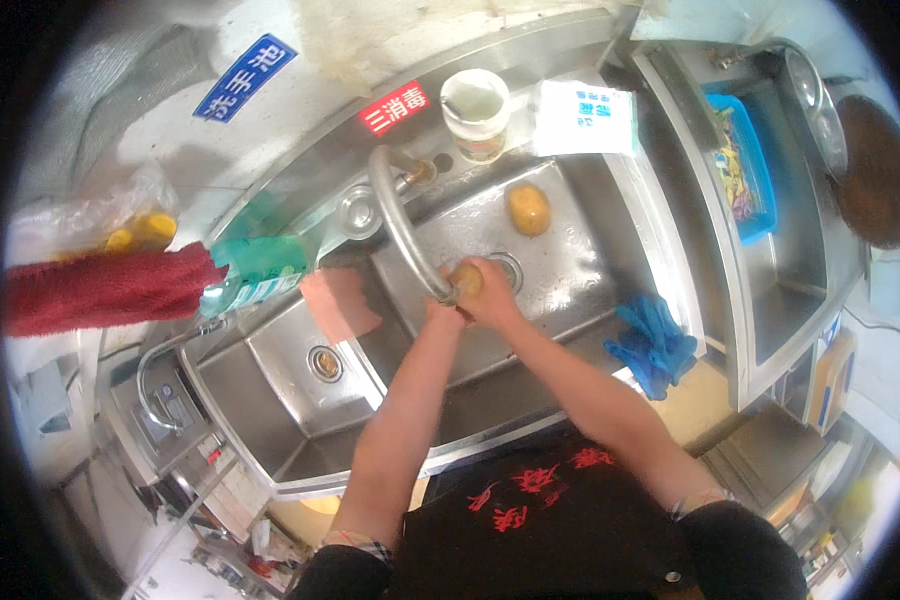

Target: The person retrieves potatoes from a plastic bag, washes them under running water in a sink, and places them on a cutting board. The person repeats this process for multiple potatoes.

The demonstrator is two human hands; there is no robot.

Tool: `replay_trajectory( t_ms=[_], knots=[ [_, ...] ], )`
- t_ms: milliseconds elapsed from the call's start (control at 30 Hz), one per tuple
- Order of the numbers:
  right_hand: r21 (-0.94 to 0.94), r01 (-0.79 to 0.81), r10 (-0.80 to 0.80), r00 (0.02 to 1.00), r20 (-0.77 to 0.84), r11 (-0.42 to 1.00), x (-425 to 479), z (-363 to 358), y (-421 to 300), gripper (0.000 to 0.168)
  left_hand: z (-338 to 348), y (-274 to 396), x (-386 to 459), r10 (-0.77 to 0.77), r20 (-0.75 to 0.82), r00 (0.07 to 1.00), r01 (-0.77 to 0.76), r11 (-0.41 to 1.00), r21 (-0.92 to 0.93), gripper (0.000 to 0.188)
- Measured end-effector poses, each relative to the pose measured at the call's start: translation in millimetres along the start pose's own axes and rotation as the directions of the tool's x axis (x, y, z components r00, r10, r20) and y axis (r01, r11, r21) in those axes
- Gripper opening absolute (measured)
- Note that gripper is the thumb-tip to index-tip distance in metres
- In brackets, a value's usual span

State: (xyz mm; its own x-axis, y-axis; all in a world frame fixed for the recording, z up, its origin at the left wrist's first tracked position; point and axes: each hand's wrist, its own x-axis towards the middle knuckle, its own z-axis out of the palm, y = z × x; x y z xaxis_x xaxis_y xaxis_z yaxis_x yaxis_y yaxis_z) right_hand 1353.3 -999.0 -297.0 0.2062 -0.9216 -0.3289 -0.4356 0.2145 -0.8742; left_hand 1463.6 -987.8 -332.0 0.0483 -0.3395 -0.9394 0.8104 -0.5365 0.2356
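Both of my hands are under the curved metal faucet, over the right basin of a stainless steel sink. A yellowish potato is held between them. My right hand wraps the potato from the right. My left hand is against its left side, partly hidden by the faucet's spout. Another potato lies on the basin floor, above the drain and apart from my hands.
A pink cloth hangs over the divider to the left basin. Blue gloves drape over the right front rim. A white tub stands behind the basin. Farther right, a blue basket holds cut vegetables; at left is a green plastic bottle.
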Motion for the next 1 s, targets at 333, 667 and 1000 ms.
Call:
replay_trajectory(
  t_ms=[333, 667, 1000],
  knots=[
    [0.47, 0.073, 0.06, 0.963, -0.262, 0.879, -1.4, -12.9, -5.9, 0.055, 29.1, -21.0, -50.2, 0.258, 0.091, 0.962, -0.248, 0.962, -0.112, 0.037],
    [-0.214, 0.085, -0.074, 0.995, 0.06, 0.973, -16.3, -82.4, 14.0, 0.075, 39.0, 135.9, -104.7, 0.823, 0.346, 0.451, -0.733, 0.12, 0.669, 0.04],
    [-0.112, -0.005, -0.001, 0.998, -0.055, 0.994, -38.5, -92.4, 39.5, 0.08, 82.4, 152.8, -108.4, 0.799, 0.579, 0.162, -0.472, -0.453, 0.757, 0.017]
  ],
)
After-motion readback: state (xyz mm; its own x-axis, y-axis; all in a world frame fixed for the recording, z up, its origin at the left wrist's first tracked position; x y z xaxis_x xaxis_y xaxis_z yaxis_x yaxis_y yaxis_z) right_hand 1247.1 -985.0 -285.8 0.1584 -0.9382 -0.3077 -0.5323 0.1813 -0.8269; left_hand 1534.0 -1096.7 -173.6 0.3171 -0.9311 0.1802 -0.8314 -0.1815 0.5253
